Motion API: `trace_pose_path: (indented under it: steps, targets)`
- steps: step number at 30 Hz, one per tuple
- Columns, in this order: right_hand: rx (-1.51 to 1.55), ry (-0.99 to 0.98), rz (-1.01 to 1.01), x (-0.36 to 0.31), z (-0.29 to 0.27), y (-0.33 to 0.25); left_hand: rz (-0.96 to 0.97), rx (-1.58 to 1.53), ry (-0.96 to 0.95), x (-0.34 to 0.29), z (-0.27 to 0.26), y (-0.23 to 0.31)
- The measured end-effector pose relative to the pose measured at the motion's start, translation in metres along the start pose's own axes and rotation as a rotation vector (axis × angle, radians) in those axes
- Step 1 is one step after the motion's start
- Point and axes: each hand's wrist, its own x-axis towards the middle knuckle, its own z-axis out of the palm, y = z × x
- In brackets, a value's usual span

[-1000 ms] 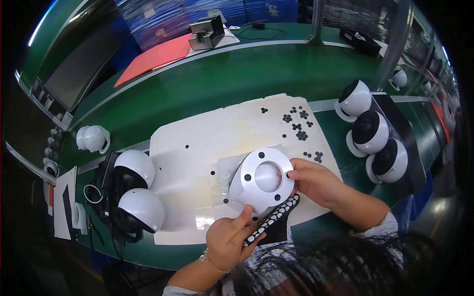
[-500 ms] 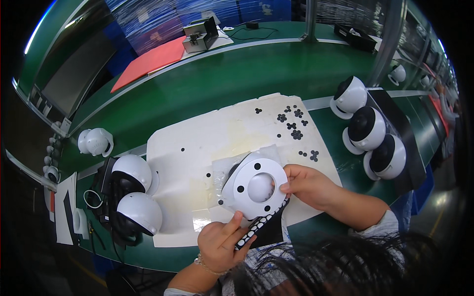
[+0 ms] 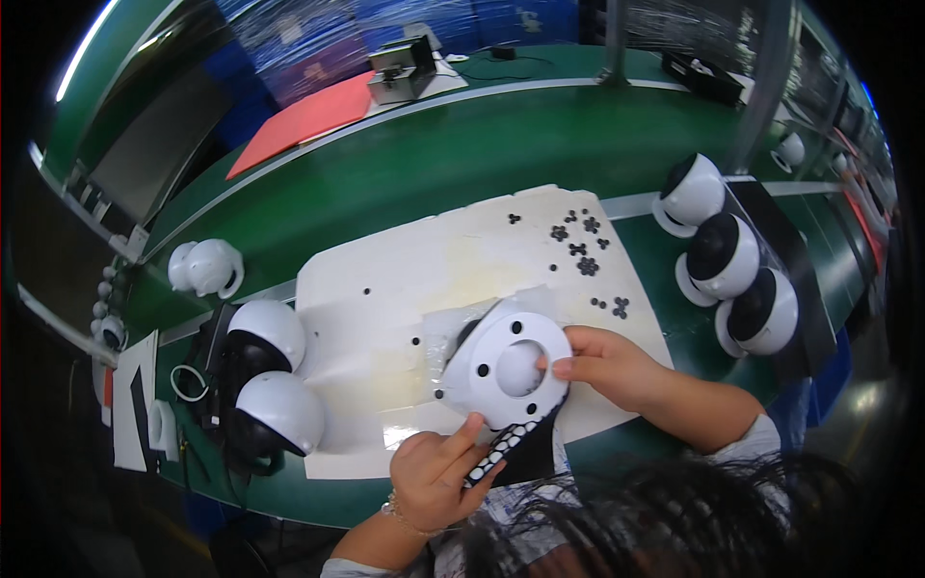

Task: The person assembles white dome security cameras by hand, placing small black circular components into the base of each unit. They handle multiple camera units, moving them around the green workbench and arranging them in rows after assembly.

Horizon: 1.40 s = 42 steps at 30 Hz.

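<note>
Head view: my right hand pinches the white ring base, over the pale mat, at its three o'clock; my left hand, at seven, grips the dotted strip. I'm probably pressing on black dots (my guess); the next move needs steadiness.

Pale sheet brightly lit, small glare patch near lower edge. Strip light glowing, upper left. Outer sides dim, corners black; straight edges bowed. Slight blur overall; hair at bottom soft.
</note>
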Motion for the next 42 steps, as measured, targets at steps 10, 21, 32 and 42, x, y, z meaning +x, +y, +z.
trace_pose_path:
  steps: [10, 21, 32, 42]
  targets:
    - [-0.373, 0.4, -0.578, 0.055, -0.059, -0.042, 0.112, -0.191, 0.068, -0.002, 0.007, -0.003]
    - [-2.005, 0.717, -0.264, 0.163, -0.156, -0.033, -0.111, -0.588, -0.231, 0.002, 0.0, -0.005]
    - [-1.536, -0.393, -0.508, 0.298, 0.112, -0.03, 0.031, -0.684, -0.322, -0.015, 0.019, -0.059]
    - [-1.506, -0.085, -0.816, 0.431, 0.221, 0.051, 0.285, -0.568, -0.241, -0.013, 0.009, -0.054]
